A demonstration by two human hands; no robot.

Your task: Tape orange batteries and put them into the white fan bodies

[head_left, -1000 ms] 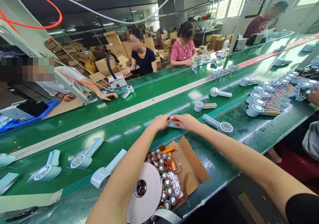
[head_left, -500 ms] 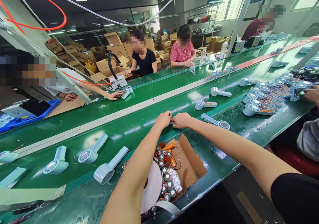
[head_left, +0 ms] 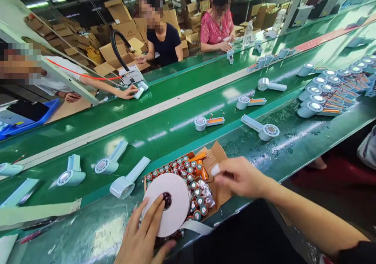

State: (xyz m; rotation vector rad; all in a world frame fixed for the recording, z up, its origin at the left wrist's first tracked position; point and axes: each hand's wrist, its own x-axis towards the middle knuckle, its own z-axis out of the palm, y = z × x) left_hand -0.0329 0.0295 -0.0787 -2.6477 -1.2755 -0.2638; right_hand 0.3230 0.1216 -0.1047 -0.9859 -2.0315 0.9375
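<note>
My left hand [head_left: 143, 232] lies with spread fingers on a large roll of white tape [head_left: 178, 209], its fingertips beside the dark core. The roll rests over a cardboard box [head_left: 221, 154] holding several batteries [head_left: 198, 193] with orange sides and wires. Above the box's right side, my right hand [head_left: 245, 178] pinches a small white piece of tape [head_left: 215, 170] between thumb and fingers. On the green belt ahead sits a pale blue handheld fan body [head_left: 201, 124] with an orange battery in its handle. A loose tape end [head_left: 196, 227] trails from the roll.
Several more fan bodies lie on the conveyor belt [head_left: 164, 146], left and right. A dense cluster of them [head_left: 311, 109] stands at right on the bench. Across the belt, co-workers sit; one person's hand [head_left: 127, 93] touches a fan body [head_left: 141, 89]. Cardboard boxes are piled behind.
Both hands have left the belt, where a fan body with an orange battery now shows. My left hand came back onto the tape roll; my right moved over the box with a white piece.
</note>
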